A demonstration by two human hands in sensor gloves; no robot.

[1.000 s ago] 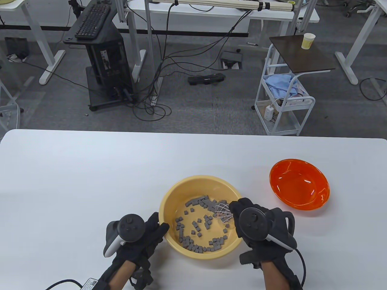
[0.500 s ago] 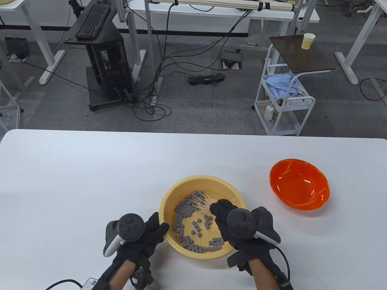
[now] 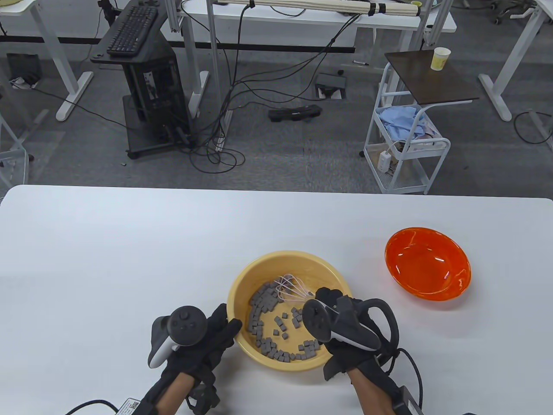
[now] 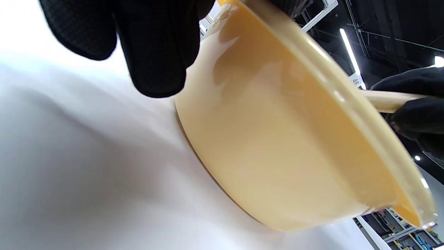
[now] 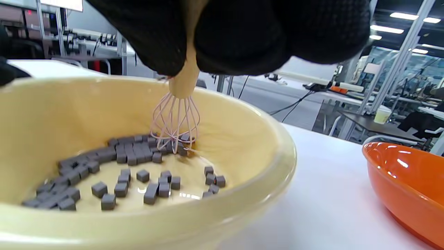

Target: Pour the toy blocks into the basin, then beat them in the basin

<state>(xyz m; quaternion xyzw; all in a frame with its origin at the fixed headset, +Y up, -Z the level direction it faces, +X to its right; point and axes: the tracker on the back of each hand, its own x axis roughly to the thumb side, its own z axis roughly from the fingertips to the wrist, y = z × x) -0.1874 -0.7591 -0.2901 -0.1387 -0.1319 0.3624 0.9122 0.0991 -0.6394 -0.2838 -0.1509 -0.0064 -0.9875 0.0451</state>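
Observation:
A yellow basin (image 3: 242,285) (image 5: 263,146) (image 4: 277,139) stands near the table's front edge with several small grey toy blocks (image 3: 264,302) (image 5: 104,163) inside. My right hand (image 3: 341,320) grips the wooden handle of a pink wire whisk (image 3: 289,290) (image 5: 175,121), whose wires sit among the blocks at the basin's far side. My left hand (image 3: 216,330) rests against the basin's left outer wall, with its fingers (image 4: 156,52) straight against the wall and rim.
An empty orange bowl (image 3: 427,264) (image 5: 406,187) stands on the white table (image 3: 108,259) to the right of the basin. Beyond the table's far edge are desks, cables and a small cart.
My right hand swept the whisk from the basin's right side to its far left, pushing blocks into a pile on the left; since then the wrist has rolled. The left hand has not moved.

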